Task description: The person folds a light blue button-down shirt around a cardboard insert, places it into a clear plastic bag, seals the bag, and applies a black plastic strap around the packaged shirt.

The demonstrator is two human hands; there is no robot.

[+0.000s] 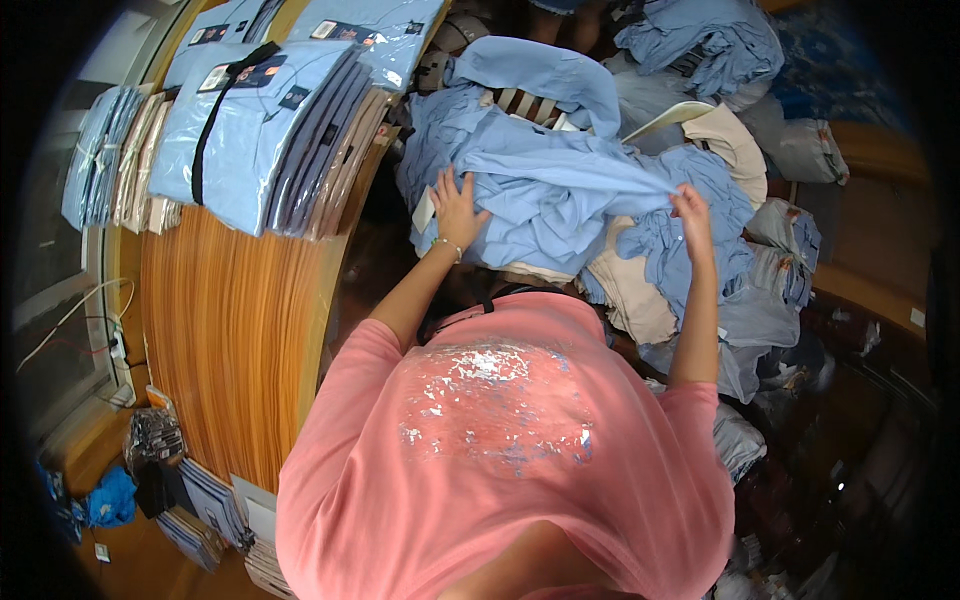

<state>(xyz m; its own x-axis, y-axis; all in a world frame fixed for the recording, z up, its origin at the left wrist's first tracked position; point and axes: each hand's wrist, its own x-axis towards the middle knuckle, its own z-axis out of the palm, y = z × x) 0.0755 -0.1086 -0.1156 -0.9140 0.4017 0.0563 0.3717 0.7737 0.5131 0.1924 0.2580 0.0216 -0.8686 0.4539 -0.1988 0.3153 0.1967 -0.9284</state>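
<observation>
A light blue shirt lies spread and crumpled in front of me on a heap of clothes. My left hand rests on its left side with the fingers spread. Pinched in my right hand is a stretch of the same shirt, pulled out taut to the right. A small pale tag or card shows beside my left hand. Beneath and to the right lie more blue garments and a beige garment.
Packaged folded shirts stand stacked on a wooden counter at the left. Clear plastic bags lie along the heap's right side. More blue clothes are piled at the far right. Packed garments sit low at the left.
</observation>
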